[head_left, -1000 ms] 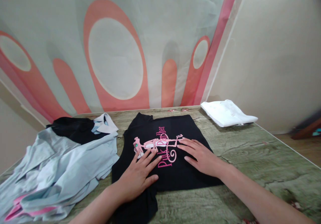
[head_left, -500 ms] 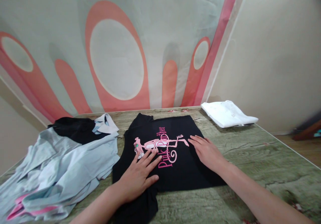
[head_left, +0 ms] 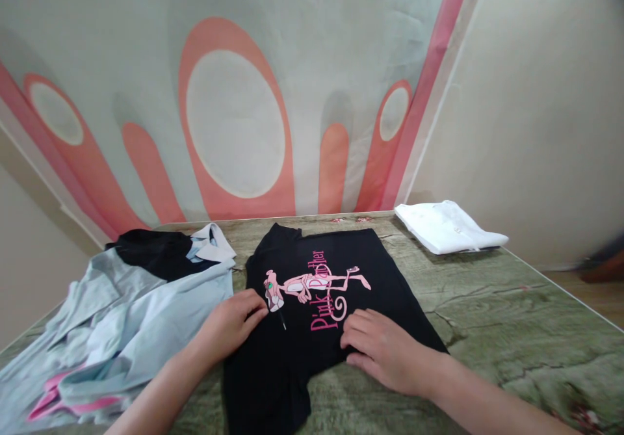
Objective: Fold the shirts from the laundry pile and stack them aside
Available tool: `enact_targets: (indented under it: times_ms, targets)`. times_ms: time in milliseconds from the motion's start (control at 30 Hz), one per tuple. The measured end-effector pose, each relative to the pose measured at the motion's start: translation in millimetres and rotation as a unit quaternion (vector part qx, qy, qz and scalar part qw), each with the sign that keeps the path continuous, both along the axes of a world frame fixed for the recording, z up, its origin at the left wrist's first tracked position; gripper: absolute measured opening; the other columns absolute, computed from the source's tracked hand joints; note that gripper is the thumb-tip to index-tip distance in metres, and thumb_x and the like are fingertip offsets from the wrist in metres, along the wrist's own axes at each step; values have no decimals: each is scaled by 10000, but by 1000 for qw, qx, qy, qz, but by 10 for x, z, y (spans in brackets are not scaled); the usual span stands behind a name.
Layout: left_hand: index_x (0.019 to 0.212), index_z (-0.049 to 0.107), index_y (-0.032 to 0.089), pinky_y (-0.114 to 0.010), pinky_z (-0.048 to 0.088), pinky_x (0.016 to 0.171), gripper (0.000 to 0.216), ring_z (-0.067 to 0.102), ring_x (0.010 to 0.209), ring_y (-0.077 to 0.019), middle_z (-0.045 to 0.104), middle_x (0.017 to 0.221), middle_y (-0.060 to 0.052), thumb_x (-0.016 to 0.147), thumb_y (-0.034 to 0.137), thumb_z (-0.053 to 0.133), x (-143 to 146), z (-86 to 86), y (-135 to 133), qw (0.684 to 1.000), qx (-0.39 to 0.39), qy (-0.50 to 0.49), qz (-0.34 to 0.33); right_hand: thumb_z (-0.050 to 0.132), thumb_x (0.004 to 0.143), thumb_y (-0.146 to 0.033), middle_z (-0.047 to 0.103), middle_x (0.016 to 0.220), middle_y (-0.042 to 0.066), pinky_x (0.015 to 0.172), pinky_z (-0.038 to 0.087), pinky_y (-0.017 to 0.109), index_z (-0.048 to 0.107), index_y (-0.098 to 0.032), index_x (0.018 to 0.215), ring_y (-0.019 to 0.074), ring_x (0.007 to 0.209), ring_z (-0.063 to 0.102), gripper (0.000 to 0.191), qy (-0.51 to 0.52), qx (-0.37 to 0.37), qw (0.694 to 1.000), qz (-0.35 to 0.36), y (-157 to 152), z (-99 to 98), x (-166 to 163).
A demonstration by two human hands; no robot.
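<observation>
A black T-shirt (head_left: 312,357) with a pink cartoon print lies partly folded in the middle of the table. My left hand (head_left: 228,323) rests on its left edge, fingers curled onto the fabric beside the print. At the shirt's near right edge, my right hand (head_left: 379,349) has its fingers bent and pressed onto the cloth. Whether either hand pinches the fabric I cannot make out.
A heap of light blue shirts with a dark garment (head_left: 131,311) covers the table's left side. A folded white shirt (head_left: 448,227) lies at the far right corner. The green wood-patterned table (head_left: 511,318) meets a wall with orange ovals behind.
Both hands left the middle of the print. My left hand slid to the shirt's left edge, my right hand drew back to the near right edge, and both sets of fingers curled.
</observation>
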State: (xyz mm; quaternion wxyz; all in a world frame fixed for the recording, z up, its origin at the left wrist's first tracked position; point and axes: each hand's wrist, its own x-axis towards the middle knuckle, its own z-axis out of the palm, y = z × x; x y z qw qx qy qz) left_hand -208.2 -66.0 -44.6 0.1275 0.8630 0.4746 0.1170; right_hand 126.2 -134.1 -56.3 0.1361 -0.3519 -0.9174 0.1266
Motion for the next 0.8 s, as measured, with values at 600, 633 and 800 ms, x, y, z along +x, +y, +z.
enact_targets:
  times_ms: [600,633,800]
  targets:
    - [1440,367,300,-534,240,1129,470,262,1418,-251,369,1513,-40,970,278,363,193,-313,79,997,71,23,-17,511,920,-253,614,930,42,780,427,321,615,-211,933,183,853,555,113,21,16,994,-111,224,8,479]
    - [1419,401,303,-546,242,1121,451,314,1394,-253,421,1480,-44,970,281,366,194,-309,89,997,63,39,-22,527,916,-275,609,919,42,776,429,321,614,-208,917,184,849,554,110,19,5,995,-100,182,30,420]
    - [1122,658,257,-403,439,977,274,603,1021,-217,667,1067,-62,924,322,480,163,-130,36,997,42,21,-53,608,869,-358,597,884,30,752,423,310,608,-208,873,185,847,548,150,-1,-42,996,-77,6,146,323]
